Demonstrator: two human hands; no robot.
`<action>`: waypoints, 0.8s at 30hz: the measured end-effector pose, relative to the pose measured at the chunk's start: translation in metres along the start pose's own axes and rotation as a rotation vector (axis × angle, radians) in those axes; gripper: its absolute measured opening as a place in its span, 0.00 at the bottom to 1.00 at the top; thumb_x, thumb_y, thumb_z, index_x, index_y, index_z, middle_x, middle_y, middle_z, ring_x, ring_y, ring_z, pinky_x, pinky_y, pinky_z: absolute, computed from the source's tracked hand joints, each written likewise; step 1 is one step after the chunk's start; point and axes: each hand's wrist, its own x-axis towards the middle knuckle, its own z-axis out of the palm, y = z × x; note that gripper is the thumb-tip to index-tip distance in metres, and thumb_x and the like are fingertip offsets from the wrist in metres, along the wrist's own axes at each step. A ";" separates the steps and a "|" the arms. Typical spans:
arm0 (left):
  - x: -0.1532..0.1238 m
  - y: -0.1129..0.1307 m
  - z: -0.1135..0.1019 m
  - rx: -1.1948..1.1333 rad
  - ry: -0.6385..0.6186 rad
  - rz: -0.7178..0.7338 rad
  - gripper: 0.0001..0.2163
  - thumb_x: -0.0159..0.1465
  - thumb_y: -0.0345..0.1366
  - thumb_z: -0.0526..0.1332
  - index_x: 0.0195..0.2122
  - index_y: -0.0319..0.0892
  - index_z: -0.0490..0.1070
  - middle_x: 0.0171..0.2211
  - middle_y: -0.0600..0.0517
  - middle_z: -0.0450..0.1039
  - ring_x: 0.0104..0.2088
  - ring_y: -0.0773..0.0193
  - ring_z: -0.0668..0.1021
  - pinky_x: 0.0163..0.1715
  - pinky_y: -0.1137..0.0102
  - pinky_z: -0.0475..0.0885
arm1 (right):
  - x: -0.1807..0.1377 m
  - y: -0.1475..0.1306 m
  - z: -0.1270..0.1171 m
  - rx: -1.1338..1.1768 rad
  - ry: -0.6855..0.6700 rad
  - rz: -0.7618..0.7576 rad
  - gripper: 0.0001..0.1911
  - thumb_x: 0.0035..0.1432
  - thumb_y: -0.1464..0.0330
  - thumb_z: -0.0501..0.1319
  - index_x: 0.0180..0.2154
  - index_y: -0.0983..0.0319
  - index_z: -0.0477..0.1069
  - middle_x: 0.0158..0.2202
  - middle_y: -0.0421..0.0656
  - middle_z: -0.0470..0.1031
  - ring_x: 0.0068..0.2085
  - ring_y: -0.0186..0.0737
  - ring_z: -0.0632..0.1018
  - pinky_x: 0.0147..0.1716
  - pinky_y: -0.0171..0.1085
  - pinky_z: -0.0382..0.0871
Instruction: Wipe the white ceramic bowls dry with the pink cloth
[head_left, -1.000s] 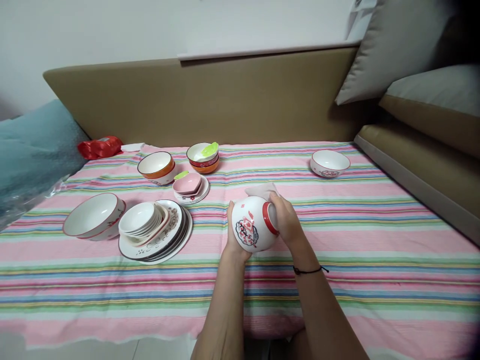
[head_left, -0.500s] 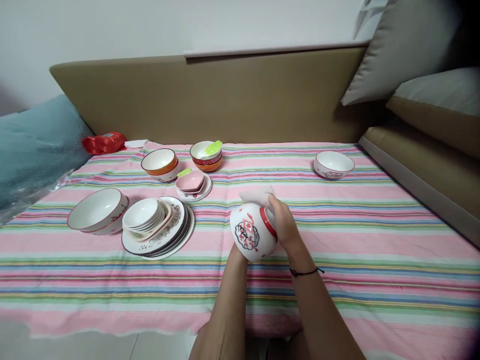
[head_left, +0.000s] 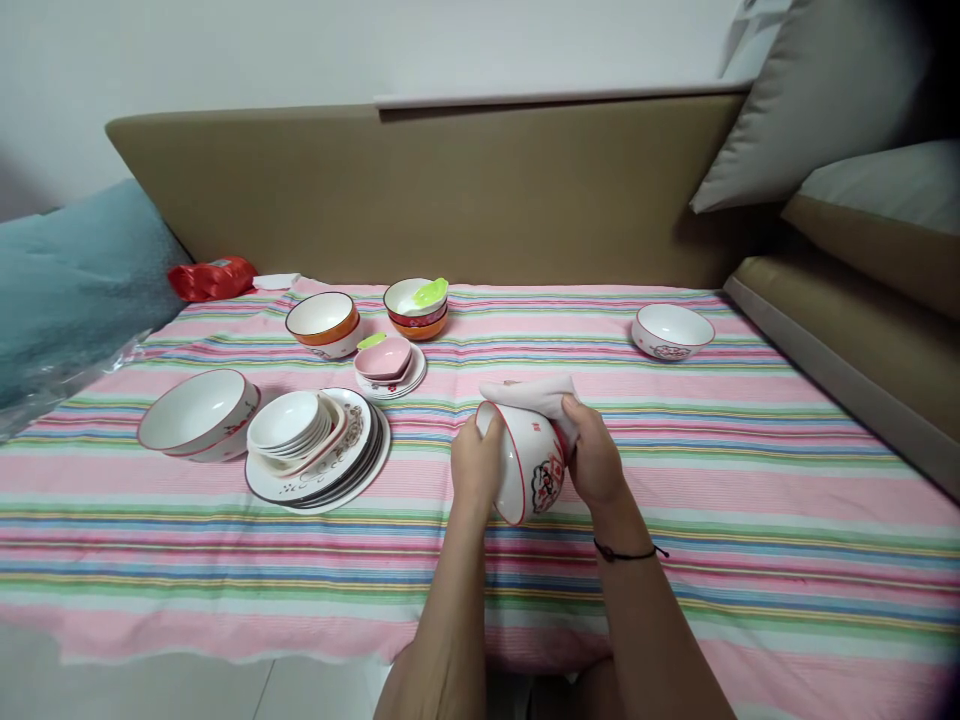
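White bowl, centre frame just above the striped surface, lies tipped on its side between both hands, mouth facing left. The left hand clasps its rim, while the right hand clutches a pale cloth against its outer wall.

left half of the striped cloth was crowded: big bowl just beside the plate stack topped with small dishes, orange bowl, stacked bowls and pink dish on saucers behind, with only narrow gaps between. left hand and right hand, with a tilted bowl between them, blocked the middle. to their right, bare cloth ran wide, with one lone bowl far back. sofa back walled the far side, teal cushion the left end, padded arm the right. the near strip of cloth lay open.
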 end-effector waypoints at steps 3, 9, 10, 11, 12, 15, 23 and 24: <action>-0.001 0.005 0.000 0.130 0.011 0.077 0.09 0.62 0.44 0.56 0.33 0.44 0.70 0.34 0.47 0.77 0.39 0.52 0.77 0.36 0.66 0.66 | -0.002 -0.007 0.000 -0.049 -0.016 0.019 0.19 0.60 0.54 0.52 0.30 0.60 0.73 0.29 0.40 0.76 0.30 0.41 0.73 0.30 0.38 0.67; -0.006 0.016 -0.005 0.455 0.125 0.224 0.07 0.62 0.41 0.56 0.37 0.46 0.63 0.30 0.49 0.74 0.33 0.54 0.77 0.32 0.68 0.63 | 0.001 -0.010 -0.004 -0.209 -0.047 0.080 0.20 0.61 0.53 0.52 0.30 0.60 0.73 0.29 0.40 0.76 0.32 0.41 0.73 0.34 0.38 0.68; -0.007 0.017 -0.006 0.476 0.125 0.259 0.08 0.61 0.41 0.57 0.39 0.46 0.63 0.32 0.49 0.75 0.34 0.55 0.77 0.32 0.68 0.63 | 0.001 -0.009 -0.005 -0.226 -0.058 0.097 0.21 0.61 0.53 0.52 0.30 0.60 0.72 0.29 0.40 0.77 0.33 0.41 0.73 0.35 0.38 0.68; -0.008 0.018 -0.007 0.497 0.124 0.296 0.09 0.61 0.40 0.57 0.41 0.45 0.62 0.34 0.49 0.75 0.36 0.55 0.78 0.32 0.68 0.63 | 0.002 -0.009 -0.006 -0.240 -0.071 0.109 0.20 0.61 0.53 0.52 0.29 0.60 0.72 0.30 0.40 0.77 0.33 0.42 0.73 0.36 0.39 0.68; -0.009 0.018 -0.007 0.516 0.124 0.329 0.10 0.61 0.39 0.57 0.42 0.45 0.61 0.36 0.47 0.75 0.37 0.54 0.78 0.33 0.68 0.64 | 0.002 -0.008 -0.006 -0.248 -0.086 0.111 0.20 0.61 0.53 0.52 0.28 0.59 0.72 0.30 0.40 0.77 0.34 0.42 0.74 0.37 0.39 0.68; -0.011 0.019 -0.009 0.542 0.152 0.345 0.14 0.62 0.38 0.55 0.48 0.42 0.59 0.40 0.42 0.75 0.41 0.51 0.78 0.34 0.66 0.65 | 0.002 -0.008 -0.004 -0.199 -0.133 0.085 0.17 0.60 0.56 0.53 0.30 0.58 0.74 0.33 0.39 0.78 0.37 0.42 0.75 0.41 0.39 0.69; -0.013 0.020 -0.008 0.402 0.181 0.145 0.14 0.63 0.43 0.54 0.47 0.43 0.61 0.30 0.46 0.75 0.32 0.51 0.78 0.28 0.67 0.63 | -0.002 -0.018 0.003 -0.010 -0.273 -0.073 0.18 0.58 0.63 0.51 0.45 0.56 0.76 0.48 0.38 0.78 0.50 0.44 0.76 0.49 0.39 0.68; -0.012 0.019 -0.007 0.342 0.170 0.119 0.13 0.62 0.43 0.55 0.46 0.45 0.62 0.31 0.46 0.76 0.33 0.51 0.78 0.29 0.67 0.64 | -0.003 -0.019 0.003 -0.021 -0.270 -0.093 0.19 0.58 0.64 0.51 0.45 0.56 0.76 0.50 0.39 0.77 0.51 0.44 0.75 0.51 0.39 0.68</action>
